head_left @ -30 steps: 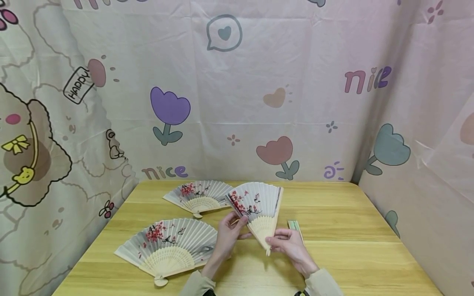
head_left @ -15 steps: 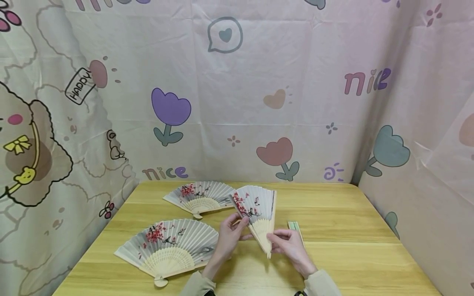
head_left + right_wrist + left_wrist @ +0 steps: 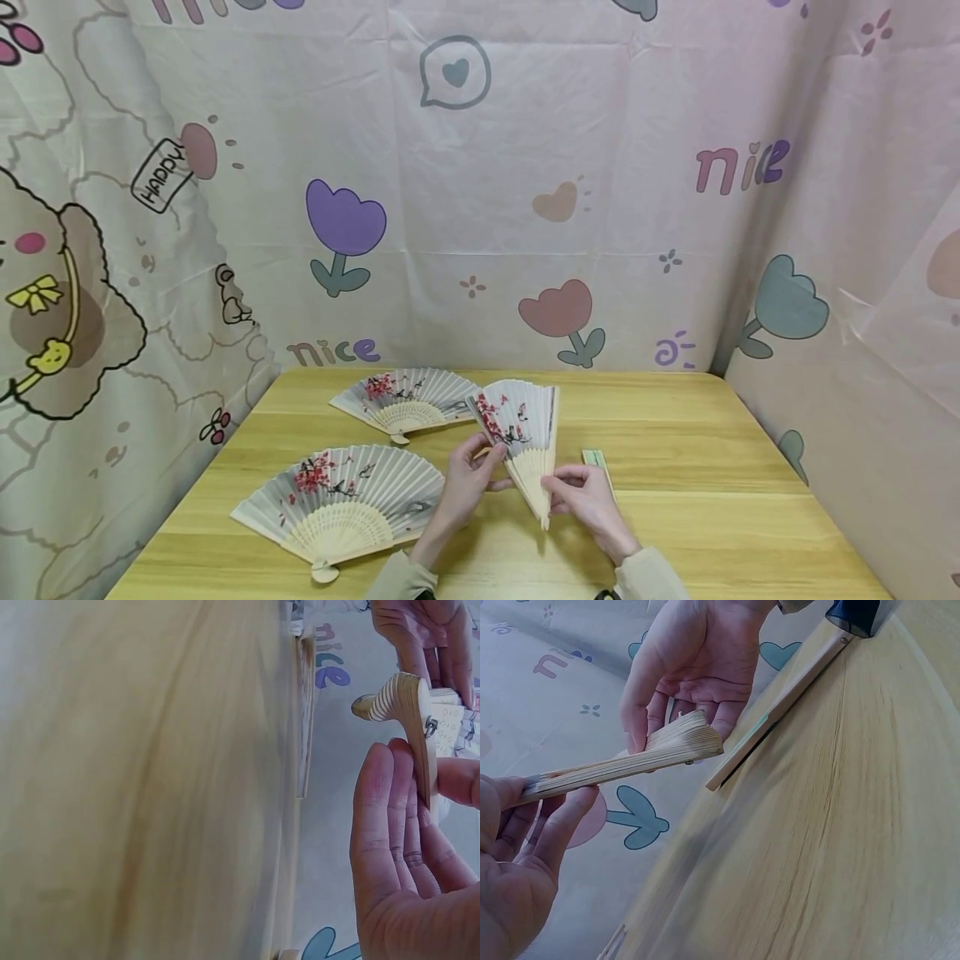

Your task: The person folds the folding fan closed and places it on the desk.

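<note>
A folding fan [image 3: 519, 425] with a red blossom print is held partly spread above the table, its pivot end pointing down. My left hand [image 3: 467, 477] grips its left edge, thumb in front and fingers behind. Lower down, my right hand [image 3: 588, 498] pinches the right-hand guard stick near the pivot. In the left wrist view the fan's ribs [image 3: 630, 766] are seen edge-on as a tight stack between both hands. The right wrist view shows the rounded pivot end [image 3: 409, 712] with its metal pin and small ring, beside my right fingers [image 3: 371, 802].
Two similar fans lie spread on the wooden table [image 3: 697, 533]: a near fan [image 3: 348, 517] at the left and a far fan [image 3: 408, 412] behind it. A narrow, pale stick-like thing with green [image 3: 596, 460] lies behind my right hand. Patterned cloth [image 3: 465, 200] surrounds the table.
The held fan has narrowed, its right edge swinging left toward the left edge, mostly in the first half second. Its pivot end has dropped slightly. Both hands have stayed almost in place.
</note>
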A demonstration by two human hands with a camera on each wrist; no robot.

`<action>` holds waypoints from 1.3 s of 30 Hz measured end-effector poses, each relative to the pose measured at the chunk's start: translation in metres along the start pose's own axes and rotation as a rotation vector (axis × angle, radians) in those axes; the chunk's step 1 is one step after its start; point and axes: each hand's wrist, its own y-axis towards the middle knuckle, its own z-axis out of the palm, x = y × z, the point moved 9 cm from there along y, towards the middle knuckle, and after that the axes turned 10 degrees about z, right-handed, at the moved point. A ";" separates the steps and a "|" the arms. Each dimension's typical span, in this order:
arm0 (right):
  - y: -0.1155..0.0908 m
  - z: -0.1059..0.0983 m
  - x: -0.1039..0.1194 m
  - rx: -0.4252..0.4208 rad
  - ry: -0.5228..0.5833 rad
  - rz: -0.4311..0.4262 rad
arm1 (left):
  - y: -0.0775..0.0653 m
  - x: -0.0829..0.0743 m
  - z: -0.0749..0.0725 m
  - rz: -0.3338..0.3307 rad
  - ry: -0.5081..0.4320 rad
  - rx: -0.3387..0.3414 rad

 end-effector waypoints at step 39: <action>-0.002 0.004 0.007 0.022 -0.083 -0.077 | -0.001 0.003 0.002 -0.024 0.028 0.032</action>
